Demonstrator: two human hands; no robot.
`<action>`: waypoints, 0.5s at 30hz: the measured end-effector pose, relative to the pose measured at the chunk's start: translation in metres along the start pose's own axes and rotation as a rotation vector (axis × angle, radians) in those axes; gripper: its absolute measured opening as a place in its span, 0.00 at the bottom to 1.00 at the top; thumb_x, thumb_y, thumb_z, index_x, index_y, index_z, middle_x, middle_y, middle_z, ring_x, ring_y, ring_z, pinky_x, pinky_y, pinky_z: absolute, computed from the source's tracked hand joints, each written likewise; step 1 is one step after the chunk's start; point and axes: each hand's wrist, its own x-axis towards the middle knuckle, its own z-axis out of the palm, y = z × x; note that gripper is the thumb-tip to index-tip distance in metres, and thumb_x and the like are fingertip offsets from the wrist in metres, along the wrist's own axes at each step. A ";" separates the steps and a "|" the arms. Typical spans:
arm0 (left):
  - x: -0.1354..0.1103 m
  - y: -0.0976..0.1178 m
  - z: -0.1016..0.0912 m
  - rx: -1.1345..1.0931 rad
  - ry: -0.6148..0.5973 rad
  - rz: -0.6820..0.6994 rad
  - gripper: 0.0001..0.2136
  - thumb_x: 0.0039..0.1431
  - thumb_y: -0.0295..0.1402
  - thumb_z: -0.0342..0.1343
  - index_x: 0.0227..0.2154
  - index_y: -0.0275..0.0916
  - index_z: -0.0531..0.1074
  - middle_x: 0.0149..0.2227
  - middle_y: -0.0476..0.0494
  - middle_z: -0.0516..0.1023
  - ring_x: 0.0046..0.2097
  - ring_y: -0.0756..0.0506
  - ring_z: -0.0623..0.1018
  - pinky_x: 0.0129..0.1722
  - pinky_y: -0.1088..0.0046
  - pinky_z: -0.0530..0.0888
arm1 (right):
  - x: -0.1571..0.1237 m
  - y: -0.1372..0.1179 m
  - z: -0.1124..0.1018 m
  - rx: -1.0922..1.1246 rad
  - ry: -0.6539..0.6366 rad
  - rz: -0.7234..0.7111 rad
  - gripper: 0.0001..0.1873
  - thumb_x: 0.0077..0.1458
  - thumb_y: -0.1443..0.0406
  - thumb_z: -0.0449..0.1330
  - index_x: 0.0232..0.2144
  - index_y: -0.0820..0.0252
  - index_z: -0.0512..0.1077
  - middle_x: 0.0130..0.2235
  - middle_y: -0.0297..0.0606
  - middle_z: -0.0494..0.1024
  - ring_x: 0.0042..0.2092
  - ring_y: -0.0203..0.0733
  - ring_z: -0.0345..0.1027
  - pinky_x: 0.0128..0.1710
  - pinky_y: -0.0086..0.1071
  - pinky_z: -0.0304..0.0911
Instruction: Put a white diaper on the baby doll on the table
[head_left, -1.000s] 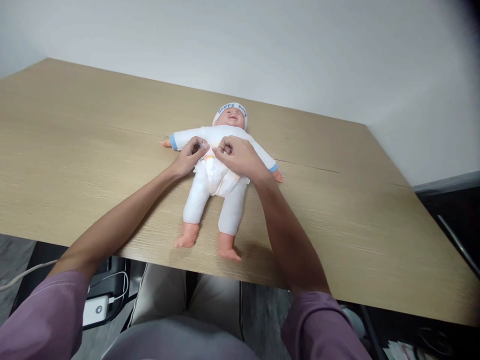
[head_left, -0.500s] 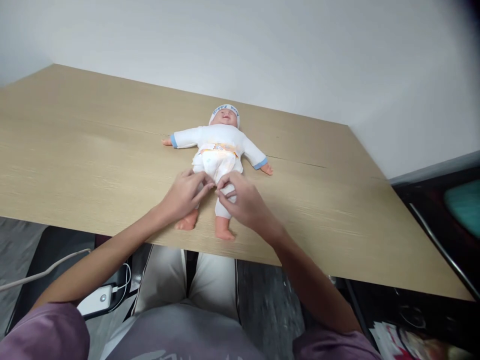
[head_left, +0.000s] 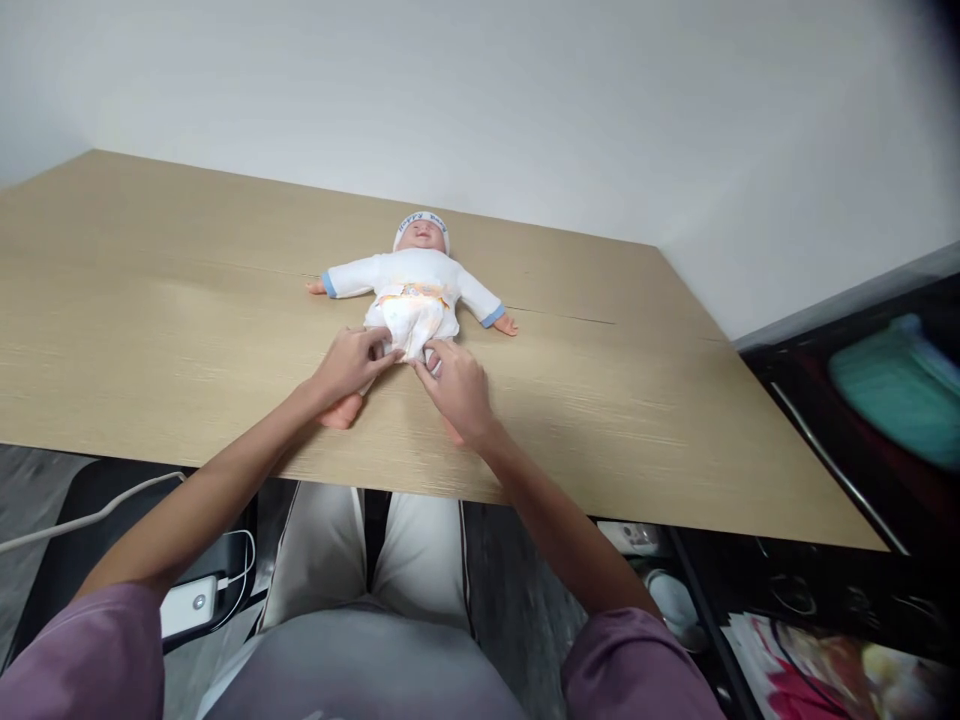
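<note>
A baby doll [head_left: 418, 268] in a white top with blue cuffs and a lettered white headband lies on its back, head toward the wall and arms spread. Round its hips is a white diaper [head_left: 411, 318] with an orange-patterned waistband. My left hand [head_left: 351, 368] pinches the diaper's edge at the doll's leg on the left, fingers closed. Across from it, my right hand [head_left: 456, 385] has its thumb and fingers closed on the diaper's edge by the other leg. One doll foot [head_left: 343, 411] shows below my left hand; my right hand mostly covers the other.
The doll rests on a wooden table [head_left: 187, 330] that meets a white wall [head_left: 465, 100]. Below on the left, a white device [head_left: 187, 605] with a cable lies on a black surface. Dark shelving at the right holds a teal item [head_left: 900, 390] and colourful packets [head_left: 817, 670].
Both hands have moved from between the doll's legs up to the diaper's leg edges and spread a little apart. The doll's legs are parted wider. The view has shifted slightly.
</note>
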 end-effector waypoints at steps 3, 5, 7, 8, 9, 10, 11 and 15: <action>0.006 -0.007 -0.001 -0.049 0.021 0.061 0.16 0.74 0.48 0.58 0.34 0.43 0.72 0.34 0.44 0.80 0.40 0.39 0.77 0.48 0.60 0.72 | 0.005 0.005 0.007 0.016 0.019 -0.035 0.05 0.74 0.62 0.67 0.46 0.55 0.81 0.44 0.42 0.84 0.46 0.54 0.78 0.44 0.41 0.66; 0.007 -0.010 -0.001 -0.088 0.043 0.108 0.15 0.74 0.48 0.58 0.36 0.42 0.73 0.42 0.40 0.82 0.46 0.38 0.78 0.52 0.59 0.74 | 0.007 0.009 0.010 0.045 0.035 -0.066 0.05 0.74 0.62 0.65 0.46 0.54 0.81 0.46 0.42 0.84 0.48 0.54 0.77 0.46 0.42 0.67; 0.007 -0.010 -0.001 -0.130 0.062 0.135 0.13 0.74 0.47 0.58 0.39 0.42 0.74 0.50 0.37 0.81 0.52 0.37 0.79 0.57 0.58 0.75 | 0.007 0.012 0.012 0.068 0.055 -0.098 0.05 0.75 0.61 0.64 0.47 0.54 0.80 0.49 0.44 0.84 0.51 0.56 0.77 0.49 0.44 0.68; 0.006 -0.009 -0.001 -0.149 0.070 0.137 0.13 0.75 0.46 0.58 0.41 0.42 0.75 0.52 0.36 0.81 0.54 0.37 0.78 0.59 0.58 0.75 | 0.006 0.014 0.013 0.078 0.064 -0.112 0.06 0.75 0.61 0.64 0.47 0.54 0.80 0.51 0.44 0.84 0.52 0.57 0.76 0.51 0.45 0.68; 0.006 -0.009 -0.001 -0.164 0.074 0.135 0.12 0.75 0.45 0.58 0.41 0.42 0.75 0.54 0.36 0.80 0.56 0.36 0.78 0.61 0.57 0.75 | 0.006 0.015 0.013 0.088 0.072 -0.125 0.06 0.75 0.61 0.63 0.48 0.55 0.79 0.53 0.45 0.84 0.53 0.57 0.76 0.53 0.45 0.69; 0.006 -0.008 0.000 -0.176 0.076 0.133 0.12 0.75 0.45 0.57 0.42 0.41 0.75 0.55 0.35 0.79 0.57 0.36 0.78 0.62 0.57 0.75 | 0.006 0.016 0.014 0.101 0.075 -0.136 0.06 0.75 0.60 0.63 0.48 0.54 0.79 0.54 0.45 0.84 0.54 0.58 0.75 0.54 0.46 0.68; 0.005 -0.008 0.000 -0.183 0.076 0.134 0.12 0.75 0.44 0.57 0.42 0.41 0.75 0.55 0.36 0.79 0.58 0.36 0.78 0.62 0.57 0.74 | 0.006 0.017 0.014 0.115 0.074 -0.142 0.06 0.75 0.60 0.63 0.48 0.54 0.78 0.54 0.45 0.85 0.54 0.58 0.75 0.55 0.47 0.68; 0.006 -0.010 0.001 -0.173 0.055 0.129 0.12 0.75 0.44 0.57 0.39 0.42 0.72 0.44 0.41 0.78 0.49 0.37 0.77 0.55 0.58 0.74 | 0.007 0.019 0.016 0.154 0.048 -0.097 0.07 0.72 0.58 0.65 0.48 0.53 0.76 0.48 0.43 0.86 0.51 0.58 0.75 0.52 0.46 0.69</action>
